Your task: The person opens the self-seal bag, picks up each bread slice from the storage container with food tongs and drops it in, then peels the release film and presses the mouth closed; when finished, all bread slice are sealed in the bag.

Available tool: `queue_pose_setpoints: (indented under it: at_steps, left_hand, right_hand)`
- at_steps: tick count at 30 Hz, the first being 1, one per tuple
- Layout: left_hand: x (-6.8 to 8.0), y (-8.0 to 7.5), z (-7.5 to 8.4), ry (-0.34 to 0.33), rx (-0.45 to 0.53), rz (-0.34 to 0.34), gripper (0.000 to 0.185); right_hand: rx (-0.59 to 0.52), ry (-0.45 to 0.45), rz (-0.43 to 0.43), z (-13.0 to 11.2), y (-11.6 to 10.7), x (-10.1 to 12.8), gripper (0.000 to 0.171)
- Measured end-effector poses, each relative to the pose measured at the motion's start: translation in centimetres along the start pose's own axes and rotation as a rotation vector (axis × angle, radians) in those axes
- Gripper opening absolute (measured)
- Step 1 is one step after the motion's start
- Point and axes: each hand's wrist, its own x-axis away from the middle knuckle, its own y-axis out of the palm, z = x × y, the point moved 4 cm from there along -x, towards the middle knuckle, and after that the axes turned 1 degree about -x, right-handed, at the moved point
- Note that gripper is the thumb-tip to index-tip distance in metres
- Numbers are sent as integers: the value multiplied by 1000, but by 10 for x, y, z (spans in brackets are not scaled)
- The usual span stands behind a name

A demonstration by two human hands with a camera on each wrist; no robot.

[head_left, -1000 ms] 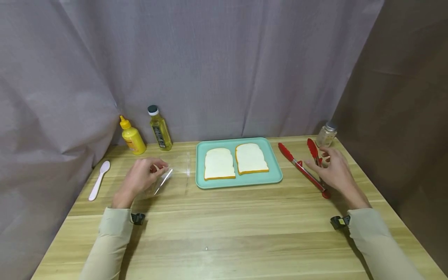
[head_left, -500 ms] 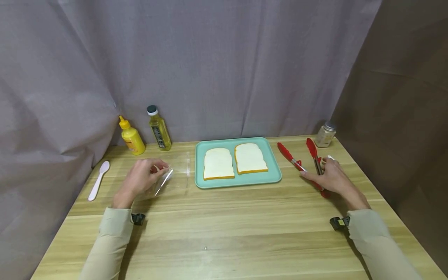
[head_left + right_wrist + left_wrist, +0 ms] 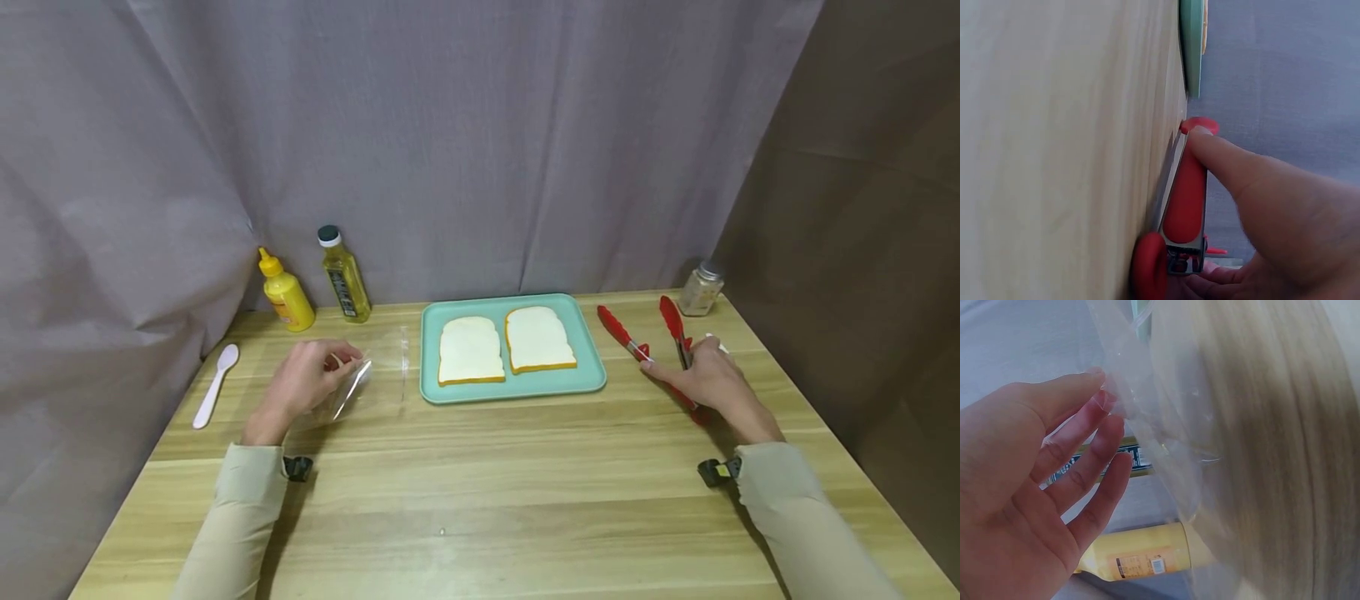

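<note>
My left hand [image 3: 303, 379] pinches the edge of a clear plastic bag [image 3: 386, 367] between thumb and index finger; the other fingers are loosely bent in the left wrist view. My right hand [image 3: 720, 383] grips red-and-silver tongs [image 3: 670, 321] lying spread on the table at the right. In the right wrist view, the thumb lies on a red handle [image 3: 1185, 203] and the fingers reach round the far side, partly hidden. Between the hands, two bread slices [image 3: 470, 352] lie side by side on a mint-green tray [image 3: 517, 392].
A yellow squeeze bottle [image 3: 288, 298] and an oil bottle [image 3: 345, 283] stand at the back left. Far left lies a pale spoon [image 3: 216, 387]. At the back right corner is a glass jar [image 3: 701, 292], with a small white item [image 3: 716, 342] behind my right hand. Curtains border the table.
My right hand has come down onto the tongs, and its thumb and fingers have closed on them. The left hand has stayed in place with the plastic bag.
</note>
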Motion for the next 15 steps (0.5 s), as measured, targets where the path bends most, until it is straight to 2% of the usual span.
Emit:
queue_pose_setpoints:
  at_steps: [8,15]
  left_hand:
    - [-1,0,-1,-3,8,-6,12]
    - [0,0,0,-1,8,-5,12]
  right_hand:
    - [7,7,-13,0,-1,0,104]
    - [-45,1,-24,6,-3,-1,111]
